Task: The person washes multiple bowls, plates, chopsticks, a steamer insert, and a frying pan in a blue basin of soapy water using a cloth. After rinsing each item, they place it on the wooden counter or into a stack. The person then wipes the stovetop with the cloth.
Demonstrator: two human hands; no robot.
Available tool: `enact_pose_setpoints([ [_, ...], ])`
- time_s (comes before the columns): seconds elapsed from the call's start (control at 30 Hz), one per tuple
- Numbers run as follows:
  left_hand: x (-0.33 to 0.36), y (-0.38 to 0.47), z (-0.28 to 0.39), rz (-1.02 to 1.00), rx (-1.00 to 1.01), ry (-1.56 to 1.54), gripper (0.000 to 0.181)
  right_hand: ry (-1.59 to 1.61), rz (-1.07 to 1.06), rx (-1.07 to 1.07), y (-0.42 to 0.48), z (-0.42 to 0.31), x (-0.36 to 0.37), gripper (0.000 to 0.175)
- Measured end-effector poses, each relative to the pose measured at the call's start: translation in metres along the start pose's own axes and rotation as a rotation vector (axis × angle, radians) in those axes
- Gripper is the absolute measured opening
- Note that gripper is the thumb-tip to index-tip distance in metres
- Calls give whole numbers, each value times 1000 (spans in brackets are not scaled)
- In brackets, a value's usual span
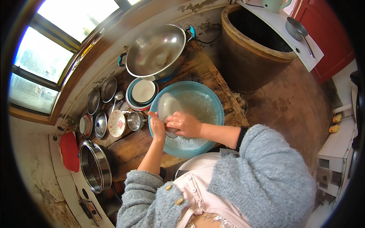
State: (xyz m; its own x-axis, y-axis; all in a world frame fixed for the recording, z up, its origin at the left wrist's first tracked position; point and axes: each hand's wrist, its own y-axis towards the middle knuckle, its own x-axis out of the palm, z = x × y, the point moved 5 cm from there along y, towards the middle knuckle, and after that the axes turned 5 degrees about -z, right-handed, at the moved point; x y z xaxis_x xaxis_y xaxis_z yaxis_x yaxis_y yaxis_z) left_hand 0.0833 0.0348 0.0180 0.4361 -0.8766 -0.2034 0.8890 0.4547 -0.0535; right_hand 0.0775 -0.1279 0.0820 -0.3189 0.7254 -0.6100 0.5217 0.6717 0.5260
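A white dish is tilted up on its edge over a round light-blue plastic basin of cloudy, sudsy water. My left hand grips the dish's near left rim, thumb raised. Across the dish's face, my right hand is curled with wet fingers. Something pale, apparently a cloth, shows partly beneath those fingers; most of it is hidden. The dish's lower edge reaches down to the foam at the basin's near side.
Behind the basin stands a large steel wok. Stacked bowls, a steel mug, a patterned plate and pot lids crowd the wooden table on the left. A big earthenware vat stands beyond the table's right edge.
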Motion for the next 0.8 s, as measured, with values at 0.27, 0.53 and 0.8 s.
enact_pose_setpoints([
  [0.27, -10, -5, 36, -272, 273, 354, 63, 37, 197, 286, 26, 41, -3, 29],
  [0.53, -16, -30, 39, -97, 72, -192, 35, 62, 256, 696, -41, 121, -2, 23],
  [0.8, 6, -58, 78, -377, 861, 567, 12, 752, 196, 1072, -75, 104, -1, 46],
])
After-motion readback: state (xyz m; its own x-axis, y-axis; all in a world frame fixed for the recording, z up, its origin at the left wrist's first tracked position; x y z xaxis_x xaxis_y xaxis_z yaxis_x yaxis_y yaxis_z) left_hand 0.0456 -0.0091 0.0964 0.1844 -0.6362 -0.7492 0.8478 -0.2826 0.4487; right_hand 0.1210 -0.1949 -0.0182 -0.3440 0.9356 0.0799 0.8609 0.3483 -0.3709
